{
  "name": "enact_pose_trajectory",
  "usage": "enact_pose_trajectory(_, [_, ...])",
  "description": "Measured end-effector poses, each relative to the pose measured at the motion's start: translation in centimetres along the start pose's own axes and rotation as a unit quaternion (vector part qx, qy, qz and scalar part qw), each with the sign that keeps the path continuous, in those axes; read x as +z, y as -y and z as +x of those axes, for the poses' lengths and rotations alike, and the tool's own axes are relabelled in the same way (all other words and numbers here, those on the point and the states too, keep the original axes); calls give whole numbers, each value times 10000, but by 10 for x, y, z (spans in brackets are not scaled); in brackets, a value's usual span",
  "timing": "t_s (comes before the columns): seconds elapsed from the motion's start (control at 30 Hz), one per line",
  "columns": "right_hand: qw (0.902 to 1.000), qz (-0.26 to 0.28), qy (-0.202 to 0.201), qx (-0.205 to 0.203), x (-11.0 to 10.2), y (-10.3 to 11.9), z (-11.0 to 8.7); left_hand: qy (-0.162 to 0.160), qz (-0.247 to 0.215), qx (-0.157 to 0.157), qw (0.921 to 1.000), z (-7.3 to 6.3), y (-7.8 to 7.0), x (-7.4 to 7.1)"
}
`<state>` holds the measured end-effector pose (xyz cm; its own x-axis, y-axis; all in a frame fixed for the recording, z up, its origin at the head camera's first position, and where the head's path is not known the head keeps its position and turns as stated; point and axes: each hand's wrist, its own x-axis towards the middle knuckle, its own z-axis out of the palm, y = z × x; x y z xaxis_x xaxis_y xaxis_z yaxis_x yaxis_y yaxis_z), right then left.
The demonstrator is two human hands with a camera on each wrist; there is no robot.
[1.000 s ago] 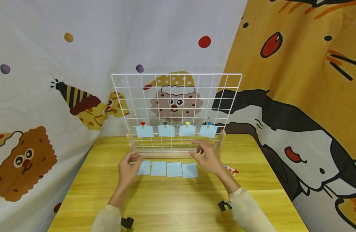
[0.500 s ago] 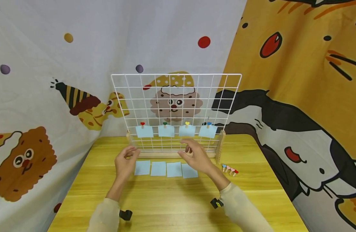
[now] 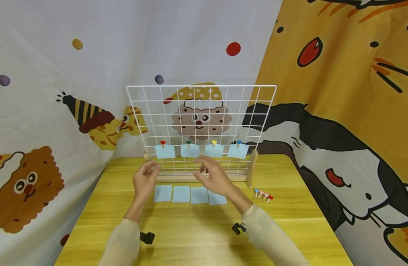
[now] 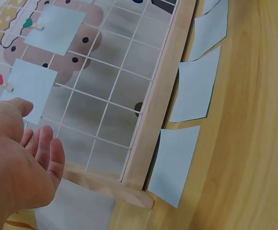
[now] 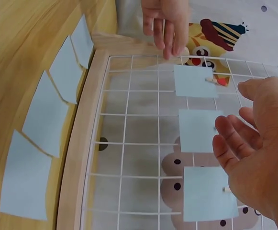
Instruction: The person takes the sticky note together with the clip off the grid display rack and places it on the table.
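A white wire grid stands upright in a wooden base. On its lower part hangs a row of pale blue paper notes, each under a small heart clothespin; the leftmost is a red-heart clothespin. My left hand hovers before the grid's lower left, near that note, fingers loosely bent and holding nothing. Farther right, my right hand is held before the middle notes, thumb and fingers apart, with nothing between them. In the right wrist view a hung note lies beside its palm.
A row of loose blue notes lies on the wooden table in front of the base; the right hand overlaps the rightmost ones in the head view. Several heart clothespins lie to the right. A printed cloth hangs behind.
My right hand has moved left along the grid, from before the right-hand notes to the middle. My left hand has shifted slightly left and up. The notes and clothespins stay put.
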<state>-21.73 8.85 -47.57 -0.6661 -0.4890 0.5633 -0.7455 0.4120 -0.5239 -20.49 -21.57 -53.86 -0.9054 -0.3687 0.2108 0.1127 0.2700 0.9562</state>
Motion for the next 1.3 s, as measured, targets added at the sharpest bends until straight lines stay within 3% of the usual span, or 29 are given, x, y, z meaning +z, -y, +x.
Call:
enact_pose_trajectory(0.4, [9998,78,92,-177,13,5,21,-102,-287,139,9994,12,-4,8])
enact_pose_trajectory(0.73, [9992,164,159,-313,22,10,38,-197,-375,-15,9991,16,-9,10])
enact_pose_trajectory(1.3, [9984,156,150,-530,36,17,78,-455,-162,205,9986,21,-11,13])
